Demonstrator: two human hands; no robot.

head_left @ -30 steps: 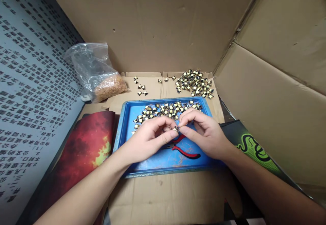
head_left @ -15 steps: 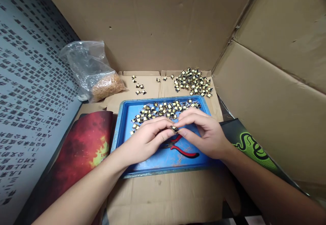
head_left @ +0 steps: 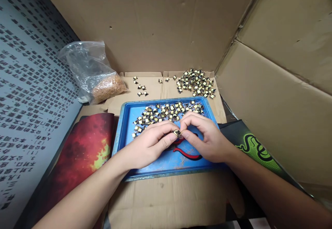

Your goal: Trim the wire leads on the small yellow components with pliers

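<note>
Although I can read (1) and (2) amid Chinese print on the left panel point(head_left: 33, 84), the lettering point(head_left: 105, 157) on the red mat point(head_left: 85, 142) is too small. Over the blue tray point(head_left: 171, 175), my left hand point(head_left: 151, 142) pinches the small coil point(head_left: 176, 133) within its grip; my right hand point(head_left: 207, 137) pinches its right end.

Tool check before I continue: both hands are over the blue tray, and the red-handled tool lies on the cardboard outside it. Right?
Not quite: the head view shows the red-handled tool lying inside the blue tray. The left hand and right hand are over the tray.
</note>
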